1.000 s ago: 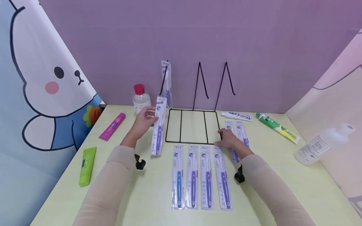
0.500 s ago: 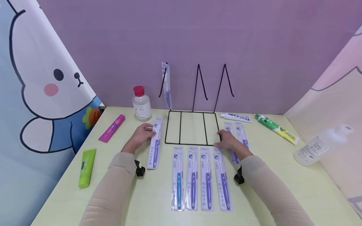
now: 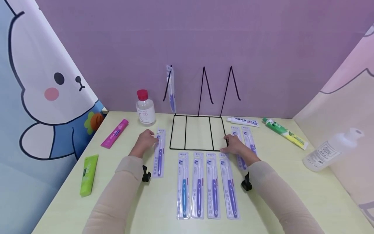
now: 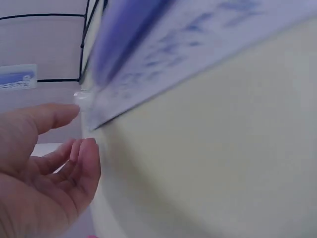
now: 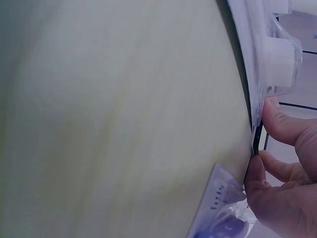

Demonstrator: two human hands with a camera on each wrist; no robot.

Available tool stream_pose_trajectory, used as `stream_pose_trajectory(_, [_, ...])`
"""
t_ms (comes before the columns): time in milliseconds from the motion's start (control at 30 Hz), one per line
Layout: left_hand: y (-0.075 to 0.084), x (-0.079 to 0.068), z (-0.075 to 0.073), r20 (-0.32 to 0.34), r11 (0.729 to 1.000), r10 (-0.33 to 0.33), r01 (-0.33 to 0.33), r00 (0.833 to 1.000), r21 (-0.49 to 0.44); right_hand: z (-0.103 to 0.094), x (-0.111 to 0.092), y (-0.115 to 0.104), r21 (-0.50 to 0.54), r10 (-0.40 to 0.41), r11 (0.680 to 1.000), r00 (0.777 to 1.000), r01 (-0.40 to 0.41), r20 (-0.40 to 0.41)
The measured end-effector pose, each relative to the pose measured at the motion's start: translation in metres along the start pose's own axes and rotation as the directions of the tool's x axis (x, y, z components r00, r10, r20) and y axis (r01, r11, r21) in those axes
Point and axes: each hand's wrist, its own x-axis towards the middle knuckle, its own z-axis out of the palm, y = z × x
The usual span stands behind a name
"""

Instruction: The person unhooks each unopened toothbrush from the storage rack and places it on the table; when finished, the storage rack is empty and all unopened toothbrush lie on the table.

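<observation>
My left hand (image 3: 146, 139) is beside a packaged toothbrush (image 3: 159, 157) with a purple handle, lying on the table left of the black wire rack (image 3: 193, 149). In the left wrist view the thumb and fingers (image 4: 89, 166) stand apart, just off the pack's end. My right hand (image 3: 235, 145) pinches the rack's front right corner; in the right wrist view thumb and fingertips meet round the black wire (image 5: 257, 140). Another toothbrush pack (image 3: 171, 97) hangs on the rack's left hook. The middle hook (image 3: 207, 84) and right hook (image 3: 234, 83) stand bare.
Several toothbrush packs (image 3: 214, 187) lie in a row before the rack, one with a blue handle (image 3: 184, 195). Two more packs (image 3: 249, 139) lie by the right hand. Around them are a red-capped bottle (image 3: 146, 112), a white bottle (image 3: 327, 152) and several tubes (image 3: 284, 132).
My left hand has lowered the toothbrush pack from beside the left hook to the table and let go of it. My right hand has stayed at the rack's corner.
</observation>
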Motion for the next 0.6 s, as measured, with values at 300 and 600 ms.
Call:
stream_pose_trajectory(300, [0.056, 0.022, -0.023, -0.121, 0.958, 0.238, -0.254, 0.964, -0.134, 0.000, 0.000, 0.002, -0.016, 0.006, 1.000, 1.000, -0.006, -0.007])
stream_pose_trajectory(600, [0.118, 0.036, -0.043, -0.308, 0.786, 0.303, -0.419, 0.902, -0.455, 0.001, 0.000, 0.001, -0.004, 0.020, 1.000, 1.000, -0.020, -0.010])
